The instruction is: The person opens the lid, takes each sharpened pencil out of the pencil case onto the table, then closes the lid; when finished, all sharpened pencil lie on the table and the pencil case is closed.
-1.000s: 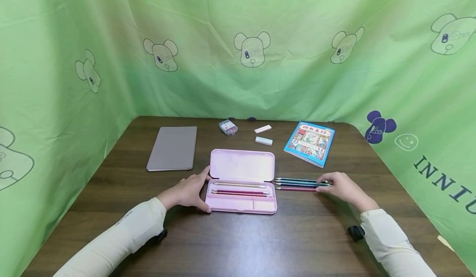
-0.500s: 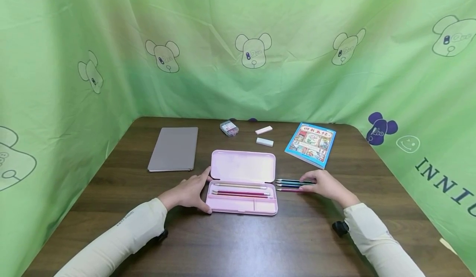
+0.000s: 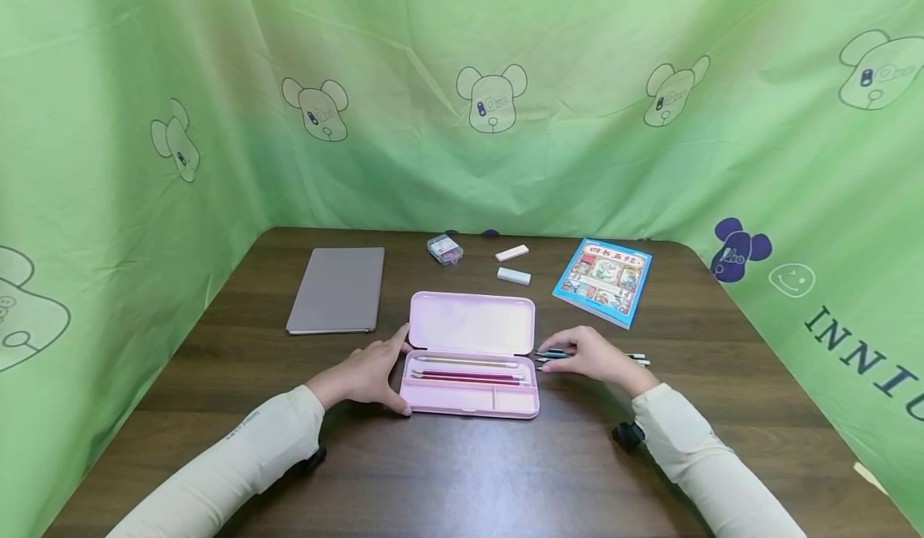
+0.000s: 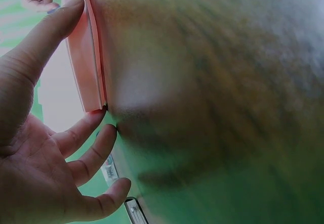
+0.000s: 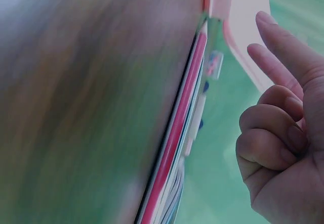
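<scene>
- My left hand (image 3: pixel 364 374) is spread flat against the left end of the open pink pencil case (image 3: pixel 471 355), thumb and fingers straight, gripping nothing.
- My right hand (image 3: pixel 592 356) rests over the loose pencils (image 3: pixel 550 354) just right of the case; two fingers reach forward, the others curl in. Whether they pinch a pencil, I cannot tell.
- Inside the case, just left of my right fingertips, lie more pencils (image 3: pixel 468 374).
- Beyond my right hand: a picture book (image 3: pixel 602 280).

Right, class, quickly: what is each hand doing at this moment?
Left hand: open, fingers resting against the left end of the pink pencil case.
Right hand: over the loose pencils beside the case; grip cannot be told.
</scene>
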The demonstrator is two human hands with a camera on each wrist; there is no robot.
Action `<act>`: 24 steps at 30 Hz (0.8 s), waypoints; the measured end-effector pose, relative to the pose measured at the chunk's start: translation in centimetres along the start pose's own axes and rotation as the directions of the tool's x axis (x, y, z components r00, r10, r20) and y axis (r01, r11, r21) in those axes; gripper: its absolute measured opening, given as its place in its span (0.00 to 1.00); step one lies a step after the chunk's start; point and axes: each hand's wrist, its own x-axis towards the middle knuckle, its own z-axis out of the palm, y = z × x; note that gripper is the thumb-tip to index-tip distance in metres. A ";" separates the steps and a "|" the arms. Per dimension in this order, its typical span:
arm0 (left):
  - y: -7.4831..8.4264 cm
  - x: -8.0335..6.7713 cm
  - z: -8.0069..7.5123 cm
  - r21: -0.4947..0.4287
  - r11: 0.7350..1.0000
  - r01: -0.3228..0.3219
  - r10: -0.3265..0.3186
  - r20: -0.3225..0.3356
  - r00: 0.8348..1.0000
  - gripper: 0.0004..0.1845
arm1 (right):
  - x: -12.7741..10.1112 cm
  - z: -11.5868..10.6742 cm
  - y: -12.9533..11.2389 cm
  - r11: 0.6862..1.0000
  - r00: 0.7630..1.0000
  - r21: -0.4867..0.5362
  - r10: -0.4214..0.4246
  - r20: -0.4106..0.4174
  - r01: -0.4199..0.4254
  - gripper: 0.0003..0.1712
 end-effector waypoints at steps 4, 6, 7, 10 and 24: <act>0.0 0.0 -0.1 -0.005 1.000 0.003 -0.003 0.000 1.000 0.69 | 0.8 0.5 -0.8 1.000 0.998 -0.009 -0.027 0.048 0.028 0.17; 0.1 0.0 -0.2 -0.007 1.000 0.005 -0.005 0.002 1.000 0.69 | 1.2 0.8 -1.1 0.999 0.997 -0.015 -0.034 0.071 0.035 0.16; 0.0 0.0 -0.2 -0.006 1.000 0.006 -0.006 0.003 1.000 0.69 | 1.3 0.9 -1.2 0.999 0.996 -0.018 -0.030 0.085 0.032 0.17; 0.0 0.0 -0.1 -0.008 1.000 0.006 -0.006 0.007 1.000 0.69 | 1.8 1.3 -1.5 1.000 0.992 -0.017 -0.012 0.126 0.015 0.17; 0.0 -0.1 -0.1 -0.011 1.000 0.020 -0.020 0.011 1.000 0.69 | 2.7 2.1 -2.3 0.994 0.975 -0.104 -0.009 0.221 0.032 0.11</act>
